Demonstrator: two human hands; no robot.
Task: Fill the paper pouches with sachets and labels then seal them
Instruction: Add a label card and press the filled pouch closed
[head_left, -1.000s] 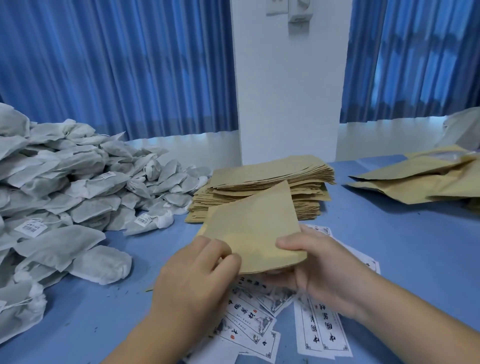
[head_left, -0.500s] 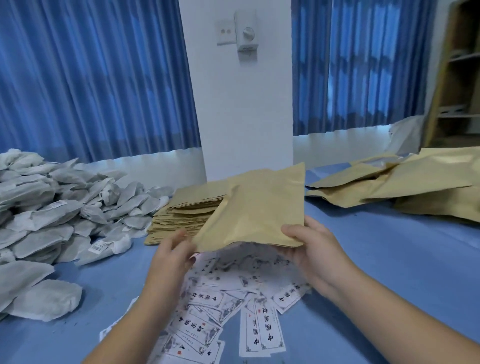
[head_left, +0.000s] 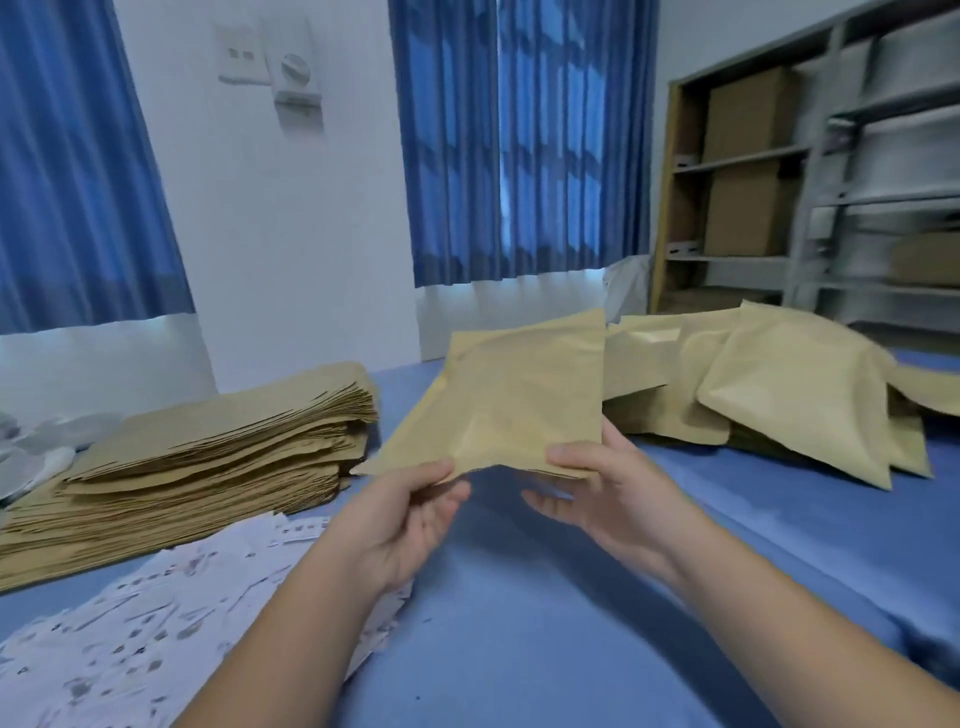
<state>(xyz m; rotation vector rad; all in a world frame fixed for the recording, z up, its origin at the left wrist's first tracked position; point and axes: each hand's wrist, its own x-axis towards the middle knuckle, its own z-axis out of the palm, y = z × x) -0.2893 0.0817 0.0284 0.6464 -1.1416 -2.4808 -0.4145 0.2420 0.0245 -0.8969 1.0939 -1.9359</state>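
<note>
Head view: left hand (head_left: 410, 519) and right hand (head_left: 602, 499) pinch a plump paper pouch (head_left: 509, 405) by its near edge above the desk (head_left: 519, 623); that edge looks unsealed, so tilting it down could spill contents.

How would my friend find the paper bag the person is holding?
On the blue table, look between the flat stack at left and the puffy pile at right. The pouch is the only one in the air, its near edge pinched by the left hand and right hand.
</note>
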